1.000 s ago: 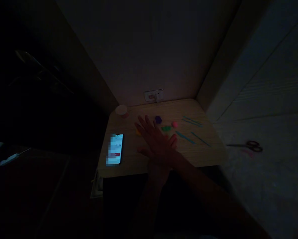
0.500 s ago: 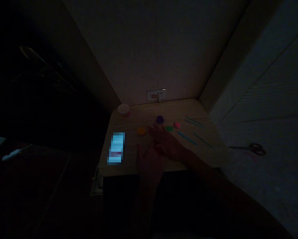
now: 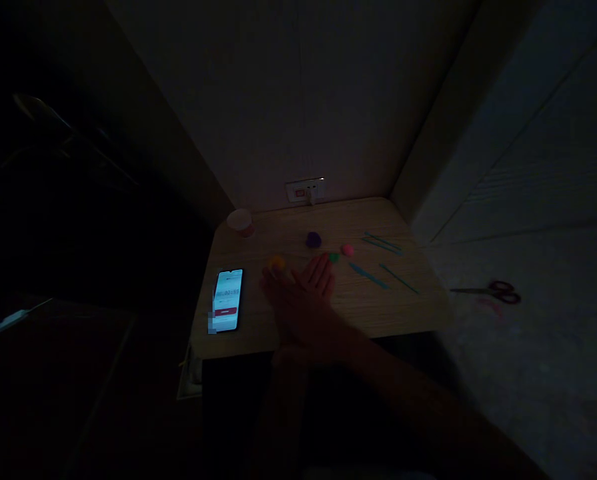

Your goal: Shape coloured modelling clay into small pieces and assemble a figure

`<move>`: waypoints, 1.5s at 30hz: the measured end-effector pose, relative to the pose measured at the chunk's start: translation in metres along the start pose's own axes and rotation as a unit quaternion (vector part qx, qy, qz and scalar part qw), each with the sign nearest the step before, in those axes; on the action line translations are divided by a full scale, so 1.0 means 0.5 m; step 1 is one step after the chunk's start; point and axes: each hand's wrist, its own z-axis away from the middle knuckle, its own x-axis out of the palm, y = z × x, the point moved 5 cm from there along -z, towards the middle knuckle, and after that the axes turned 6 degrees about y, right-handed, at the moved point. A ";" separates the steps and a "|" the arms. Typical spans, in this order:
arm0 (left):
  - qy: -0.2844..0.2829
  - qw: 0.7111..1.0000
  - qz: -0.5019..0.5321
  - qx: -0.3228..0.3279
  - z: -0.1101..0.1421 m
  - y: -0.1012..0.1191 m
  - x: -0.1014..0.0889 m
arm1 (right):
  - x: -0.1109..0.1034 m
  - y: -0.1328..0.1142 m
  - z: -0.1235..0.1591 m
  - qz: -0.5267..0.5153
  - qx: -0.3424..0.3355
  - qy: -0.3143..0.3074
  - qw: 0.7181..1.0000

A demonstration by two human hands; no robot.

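– Both extended flat: right hand (image 3: 294, 308) is laid across left hand (image 3: 320, 277). Anything held between?
– Cannot be told. Orange lump (image 3: 276, 262) is seen just beside the right fingertips; pressure is best applied evenly.

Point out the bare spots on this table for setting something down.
Bare table shows between the phone and right hand, between the cup and purple lump, and behind the pink lump. Crowded: the middle, where the right hand overlaps the left hand near the orange lump and green lump; also the right side, among the blue tools.
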 end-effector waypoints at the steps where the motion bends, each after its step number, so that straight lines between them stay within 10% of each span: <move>1: -0.004 1.000 0.005 0.005 0.005 0.000 0.006 | -0.002 0.006 -0.009 0.003 -0.011 0.004 1.000; 10: -0.044 0.970 0.024 -0.237 0.021 0.014 0.003 | -0.062 0.120 0.002 0.057 -0.028 -0.011 0.998; 20: -0.172 0.974 -0.042 -0.139 -0.062 -0.048 0.006 | 0.001 0.013 0.063 0.061 -0.058 -0.056 0.995; 29: -0.138 0.980 -0.042 -0.138 0.018 -0.041 0.023 | -0.049 0.107 -0.039 0.118 0.016 0.039 0.992; 36: -0.131 0.982 0.012 -0.139 0.014 0.006 0.050 | -0.077 0.168 0.032 0.116 0.068 0.120 0.984; 45: -0.086 0.988 -0.057 -0.114 0.003 -0.033 -0.008 | -0.067 0.134 0.099 0.082 0.096 0.359 0.925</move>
